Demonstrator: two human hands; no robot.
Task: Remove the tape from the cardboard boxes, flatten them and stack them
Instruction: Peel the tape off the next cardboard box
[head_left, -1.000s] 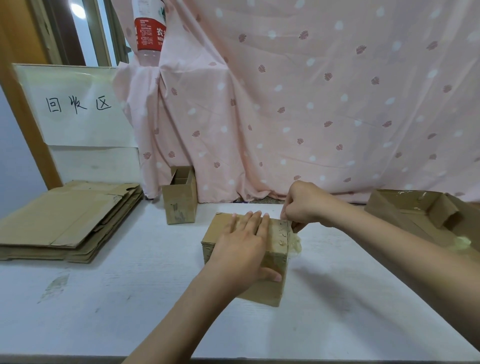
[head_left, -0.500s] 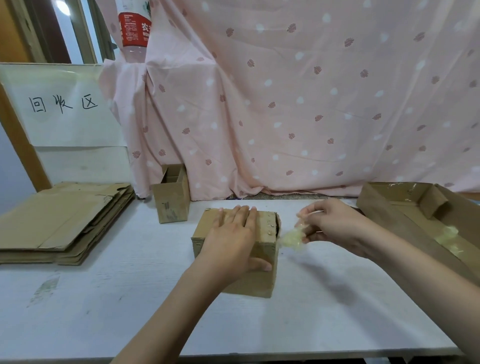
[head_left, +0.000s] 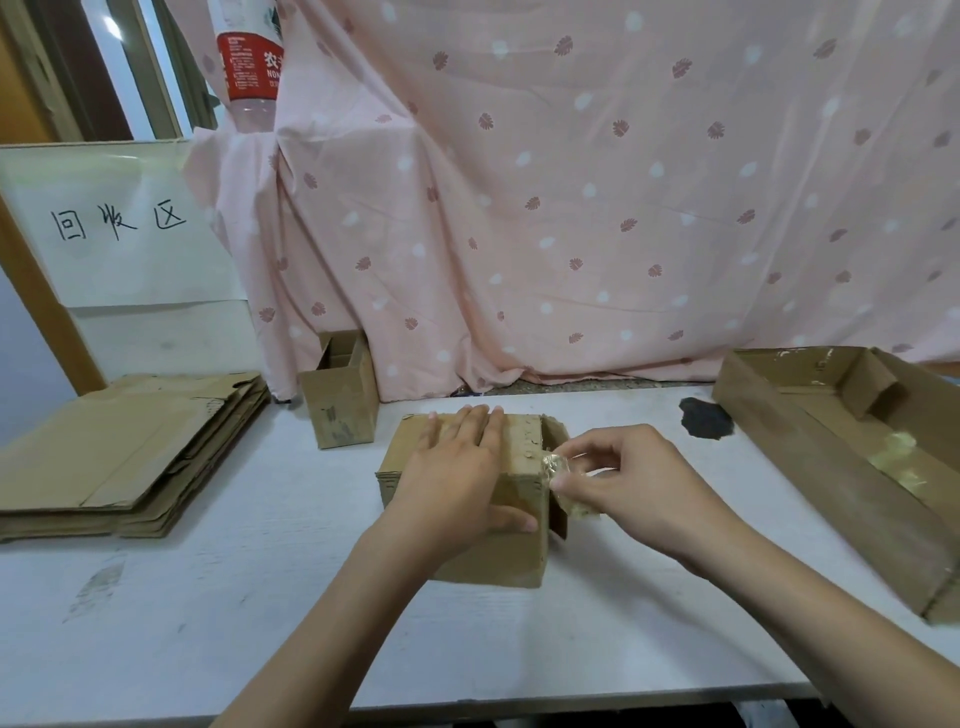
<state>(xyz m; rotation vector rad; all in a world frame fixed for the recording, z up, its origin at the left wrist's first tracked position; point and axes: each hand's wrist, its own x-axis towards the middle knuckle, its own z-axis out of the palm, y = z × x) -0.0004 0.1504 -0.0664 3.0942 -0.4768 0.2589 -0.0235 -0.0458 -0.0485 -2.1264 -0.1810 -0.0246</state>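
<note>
A small brown cardboard box (head_left: 493, 558) stands in the middle of the white table (head_left: 260, 597). My left hand (head_left: 457, 478) lies flat on its top, thumb down the front face. My right hand (head_left: 628, 480) is at the box's right end, fingers pinched on a crumpled strip of clear yellowish tape (head_left: 558, 467) that still clings to the box's top right edge. The right end flap (head_left: 557, 512) stands slightly ajar. A stack of flattened cardboard (head_left: 124, 452) lies at the left.
A small open-topped box (head_left: 340, 410) stands behind, near the pink spotted curtain (head_left: 571, 208). A long shallow cardboard tray (head_left: 810, 483) with balled tape in it lies at the right. A dark stain (head_left: 704, 418) marks the table. A white sign (head_left: 119, 223) and a bottle (head_left: 249, 67) are at back left.
My right hand went from pinching at the box's far right corner to pulling the tape out to the right; it now holds the strip close against the box's right end. Left hand stays on top.
</note>
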